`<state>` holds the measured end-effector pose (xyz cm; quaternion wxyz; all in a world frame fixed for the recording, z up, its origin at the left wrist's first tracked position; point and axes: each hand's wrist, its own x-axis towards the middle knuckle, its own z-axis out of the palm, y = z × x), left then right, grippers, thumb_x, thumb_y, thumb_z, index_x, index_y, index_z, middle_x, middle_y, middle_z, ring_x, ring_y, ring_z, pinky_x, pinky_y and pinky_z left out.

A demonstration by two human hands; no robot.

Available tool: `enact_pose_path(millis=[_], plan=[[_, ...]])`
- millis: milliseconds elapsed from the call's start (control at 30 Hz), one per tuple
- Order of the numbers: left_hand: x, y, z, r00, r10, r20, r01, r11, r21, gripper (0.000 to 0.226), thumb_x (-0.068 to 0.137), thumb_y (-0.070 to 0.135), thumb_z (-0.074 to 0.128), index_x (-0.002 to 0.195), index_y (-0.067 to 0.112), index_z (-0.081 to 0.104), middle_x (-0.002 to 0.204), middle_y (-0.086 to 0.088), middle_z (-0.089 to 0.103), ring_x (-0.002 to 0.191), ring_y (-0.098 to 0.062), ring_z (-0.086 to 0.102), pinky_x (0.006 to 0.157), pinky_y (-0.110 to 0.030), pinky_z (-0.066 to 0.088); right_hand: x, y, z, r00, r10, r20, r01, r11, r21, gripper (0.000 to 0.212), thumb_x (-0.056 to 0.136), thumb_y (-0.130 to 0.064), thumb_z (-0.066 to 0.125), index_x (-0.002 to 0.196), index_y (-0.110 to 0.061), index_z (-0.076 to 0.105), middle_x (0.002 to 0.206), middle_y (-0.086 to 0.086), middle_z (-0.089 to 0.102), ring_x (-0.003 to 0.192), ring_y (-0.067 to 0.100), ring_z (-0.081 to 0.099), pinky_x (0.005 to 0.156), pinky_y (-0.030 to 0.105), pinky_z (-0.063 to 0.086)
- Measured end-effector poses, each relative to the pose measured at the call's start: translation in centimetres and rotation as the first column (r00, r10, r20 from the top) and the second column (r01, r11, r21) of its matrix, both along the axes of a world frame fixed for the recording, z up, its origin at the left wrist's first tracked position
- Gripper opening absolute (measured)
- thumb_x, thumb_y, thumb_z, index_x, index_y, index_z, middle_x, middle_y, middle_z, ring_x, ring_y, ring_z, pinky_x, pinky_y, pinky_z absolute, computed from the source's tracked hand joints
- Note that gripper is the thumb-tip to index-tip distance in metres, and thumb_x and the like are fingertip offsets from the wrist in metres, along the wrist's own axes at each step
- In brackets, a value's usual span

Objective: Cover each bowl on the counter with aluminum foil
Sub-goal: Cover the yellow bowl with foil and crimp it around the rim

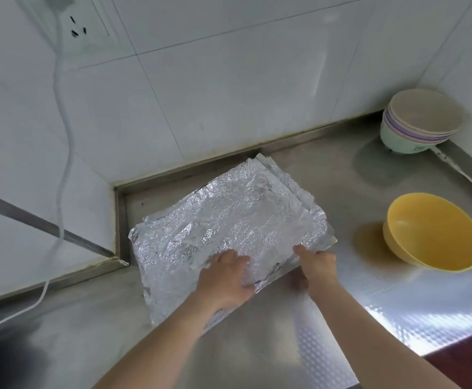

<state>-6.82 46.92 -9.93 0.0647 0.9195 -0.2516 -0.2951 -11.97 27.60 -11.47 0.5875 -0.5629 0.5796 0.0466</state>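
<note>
Two hands met the foil sheets [229, 220] by the surface's [341, 318] back-left corner, left hand [226, 276] pressing flat, right hand [317, 268] pinching the near edge; peeling one sheet slowly seemed wisest.

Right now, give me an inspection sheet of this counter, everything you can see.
Surface: steel counter, partly embossed.
Job's things: foil sheets stacked flat; yellow bowl uncovered to their right; stacked bowls uncovered in the far corner.
Clutter: nothing seen.
Hands: left hand rests on the foil, grip unclear; right hand pinches the foil's near edge, thumb on top.
Cables: white cable hangs from the wall socket down onto the counter.
Surroundings: white tiled walls.
</note>
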Motion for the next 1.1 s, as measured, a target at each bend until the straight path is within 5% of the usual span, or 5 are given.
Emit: enact_pose_path(millis=[367,533,733,900,1100], plan=[[17.6,3.1,-0.6,0.947,0.261,0.185,-0.269,0.963,0.016,0.073,0.088,0.048,0.054,0.147,0.016,0.025,0.153,-0.009,0.031,0.140,-0.030,0.027,0.111,-0.048,0.028,1.0,2.1,-0.4,0.975,-0.223,-0.010,0.223,0.974,0.034,0.062,0.056,-0.040,0.083,0.097,-0.012,0.046,0.072,0.004,0.045,0.059,0.023,0.048,0.056,0.034,0.041],[18.8,3.3,-1.2,0.951,0.256,0.176,-0.268,0.962,0.050,0.077,0.080,0.057,0.060,0.144,0.024,0.033,0.149,-0.007,0.037,0.138,-0.027,0.030,0.110,-0.052,0.019,1.5,2.5,0.1,0.987,-0.128,-0.094,0.109,0.978,-0.179,0.089,0.070,-0.035,0.082,0.141,-0.013,0.033,0.135,0.015,0.036,0.121,0.036,0.045,0.101,0.048,0.042],[20.3,3.2,-1.4,0.937,0.347,0.049,-0.349,0.936,0.040,0.069,0.070,0.061,0.070,0.128,0.028,0.052,0.131,-0.003,0.049,0.127,-0.027,0.040,0.102,-0.042,0.034,1.3,2.6,0.3,0.994,-0.088,-0.058,0.074,0.975,-0.209,0.089,0.077,-0.030,0.078,0.147,-0.022,0.024,0.144,0.014,0.027,0.115,0.034,0.048,0.098,0.048,0.044],[21.1,1.9,-0.2,0.937,0.338,-0.083,-0.347,0.929,-0.132,0.036,0.076,0.034,0.080,0.097,0.011,0.062,0.084,-0.001,0.057,0.075,-0.017,0.052,0.066,-0.028,0.039,1.4,2.5,0.6,0.993,-0.116,-0.031,0.103,0.954,-0.280,0.061,0.080,-0.025,0.072,0.130,-0.022,0.038,0.124,0.009,0.038,0.089,0.026,0.049,0.086,0.042,0.048],[22.5,-0.2,1.6,0.964,0.172,0.201,-0.143,0.978,-0.152,0.032,0.084,0.029,0.070,0.111,0.015,0.060,0.104,-0.003,0.064,0.089,-0.020,0.059,0.079,-0.035,0.050,1.7,1.2,0.8,0.993,-0.112,-0.030,0.095,0.937,-0.335,0.004,0.086,-0.014,0.063,0.088,-0.012,0.063,0.067,-0.001,0.059,0.061,0.012,0.051,0.065,0.030,0.041]])
